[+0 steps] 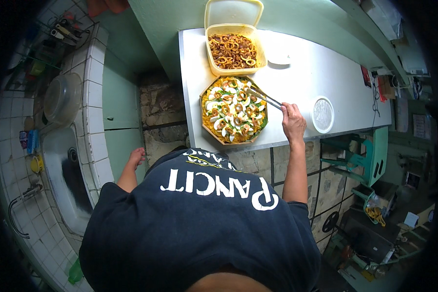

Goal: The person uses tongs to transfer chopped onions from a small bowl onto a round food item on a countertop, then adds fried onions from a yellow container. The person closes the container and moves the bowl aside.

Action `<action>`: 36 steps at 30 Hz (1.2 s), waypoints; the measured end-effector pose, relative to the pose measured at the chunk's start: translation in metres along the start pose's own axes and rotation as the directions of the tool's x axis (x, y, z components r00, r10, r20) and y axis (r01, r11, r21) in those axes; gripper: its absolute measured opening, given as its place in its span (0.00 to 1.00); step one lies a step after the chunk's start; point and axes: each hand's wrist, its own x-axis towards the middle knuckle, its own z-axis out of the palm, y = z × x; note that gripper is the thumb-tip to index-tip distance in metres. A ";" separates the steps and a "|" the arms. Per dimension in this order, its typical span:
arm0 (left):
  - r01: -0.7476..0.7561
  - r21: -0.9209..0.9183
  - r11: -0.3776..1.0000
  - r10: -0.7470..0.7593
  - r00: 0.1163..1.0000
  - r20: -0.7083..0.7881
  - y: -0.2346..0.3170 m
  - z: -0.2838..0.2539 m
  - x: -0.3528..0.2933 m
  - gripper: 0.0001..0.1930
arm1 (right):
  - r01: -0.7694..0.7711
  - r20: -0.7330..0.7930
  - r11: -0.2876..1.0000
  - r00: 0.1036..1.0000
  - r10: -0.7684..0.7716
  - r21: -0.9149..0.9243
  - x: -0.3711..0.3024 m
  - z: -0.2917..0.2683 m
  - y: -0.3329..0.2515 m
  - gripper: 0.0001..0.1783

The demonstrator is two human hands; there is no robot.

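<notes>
My right hand [293, 121] is closed round the handle end of metal tongs [266, 96]. Their tips reach over the upper right part of an octagonal tray [209, 134]. Whether they grip a piece of food is too small to tell. Orange-yellow noodles fill this tray, topped with egg pieces [211, 105], brownish rings and chopped greens. Just behind it stands a pale yellow plastic tub [210, 62] of brown squid rings [231, 50] in sauce, its lid [233, 13] tilted up at the back. Down by my left side, away from the table, hangs my left hand [137, 156], fingers curled with nothing seen in them.
The white table [336, 73] extends to the right, bearing a round translucent container [322, 115] and a small white dish [279, 59]. Left of me runs a tiled counter [96, 92] with a sink [73, 190]. A green plastic chair [370, 155] stands at right.
</notes>
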 end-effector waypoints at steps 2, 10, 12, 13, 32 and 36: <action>0.020 0.021 1.000 -0.020 1.000 -0.015 0.002 0.000 0.002 0.17 | -0.055 -0.009 0.998 0.998 0.055 -0.019 -0.001 -0.003 0.002 0.12; -0.007 0.006 1.000 0.007 1.000 0.004 0.006 -0.001 0.003 0.18 | -0.127 0.058 0.990 0.990 0.131 -0.067 -0.015 -0.011 0.005 0.12; -0.008 0.018 1.000 0.007 1.000 0.005 0.007 0.000 0.003 0.18 | -0.119 0.021 0.993 0.993 0.119 0.013 -0.019 -0.013 0.006 0.12; -0.008 0.023 1.000 0.008 1.000 0.004 0.007 0.000 0.003 0.18 | -0.151 0.045 0.988 0.987 0.152 -0.025 -0.021 -0.014 0.007 0.13; -0.033 0.041 0.999 0.033 0.999 -0.013 0.017 -0.001 0.002 0.18 | -0.171 -0.022 0.985 0.985 0.171 0.010 -0.006 0.004 -0.022 0.14; -0.020 0.059 0.998 0.020 1.000 0.003 0.007 -0.001 0.003 0.18 | -0.138 0.000 0.990 0.990 0.138 -0.009 0.001 0.003 -0.015 0.13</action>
